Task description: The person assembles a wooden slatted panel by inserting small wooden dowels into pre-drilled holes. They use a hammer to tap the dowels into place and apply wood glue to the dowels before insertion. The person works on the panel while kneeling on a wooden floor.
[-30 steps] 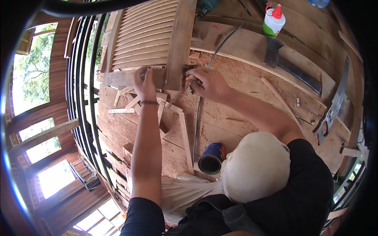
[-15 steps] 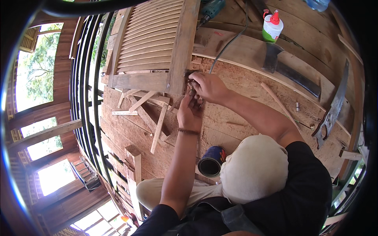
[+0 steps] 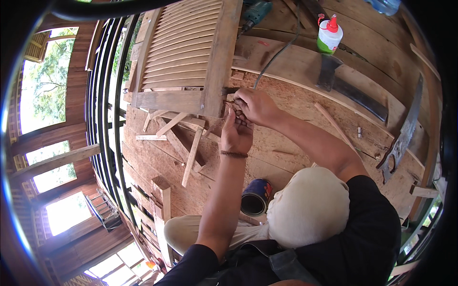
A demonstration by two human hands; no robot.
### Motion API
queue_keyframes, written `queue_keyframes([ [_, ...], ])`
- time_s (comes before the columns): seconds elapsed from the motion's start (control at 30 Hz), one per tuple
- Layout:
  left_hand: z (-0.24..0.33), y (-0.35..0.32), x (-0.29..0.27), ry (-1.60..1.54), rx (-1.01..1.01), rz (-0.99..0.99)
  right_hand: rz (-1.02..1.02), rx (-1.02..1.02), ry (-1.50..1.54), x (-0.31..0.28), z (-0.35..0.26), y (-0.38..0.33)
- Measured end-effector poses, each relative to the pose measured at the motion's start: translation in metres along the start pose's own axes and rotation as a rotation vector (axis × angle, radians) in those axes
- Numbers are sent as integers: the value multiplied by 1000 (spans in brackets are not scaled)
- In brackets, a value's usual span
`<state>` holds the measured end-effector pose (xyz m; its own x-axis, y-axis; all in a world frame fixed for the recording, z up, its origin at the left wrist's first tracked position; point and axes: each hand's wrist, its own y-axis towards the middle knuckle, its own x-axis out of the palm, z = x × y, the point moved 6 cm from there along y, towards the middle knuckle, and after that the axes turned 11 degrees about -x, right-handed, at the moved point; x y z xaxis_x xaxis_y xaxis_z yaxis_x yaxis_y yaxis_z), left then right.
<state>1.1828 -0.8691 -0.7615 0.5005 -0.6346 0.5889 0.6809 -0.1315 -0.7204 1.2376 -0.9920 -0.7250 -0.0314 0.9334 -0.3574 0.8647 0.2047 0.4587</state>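
A wooden louvered shutter [image 3: 218,62] lies flat in front of me, its near right corner beside my hands. My right hand [image 3: 257,107] is closed around a dark, short tool [image 3: 230,90], whose tip reaches the shutter's right edge; the rest is hidden in my fingers. Just below it, my left hand [image 3: 234,137] is palm up with fingers curled in against my right hand. Whatever the left fingers hold, if anything, is too small and hidden to name.
Wood offcuts [image 3: 192,156] and sawdust lie left of my arms. An open dark blue can [image 3: 256,196] stands by my knee. Further right are a hammer [image 3: 360,97], a handsaw [image 3: 403,128], a glue bottle [image 3: 329,37], and a power drill [image 3: 256,14] with its cord.
My left hand has shifted right, away from the shutter's corner. More of the dark tool in my right hand shows now.
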Motion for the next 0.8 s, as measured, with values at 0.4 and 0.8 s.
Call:
queue_keyframes([
  [0.4,-10,-10,-1,-33,-99,-140,11,86,-28,-40,-6,-8],
  [0.8,3,-16,-3,-20,-104,-139,453,529,-675,-254,118,-24],
])
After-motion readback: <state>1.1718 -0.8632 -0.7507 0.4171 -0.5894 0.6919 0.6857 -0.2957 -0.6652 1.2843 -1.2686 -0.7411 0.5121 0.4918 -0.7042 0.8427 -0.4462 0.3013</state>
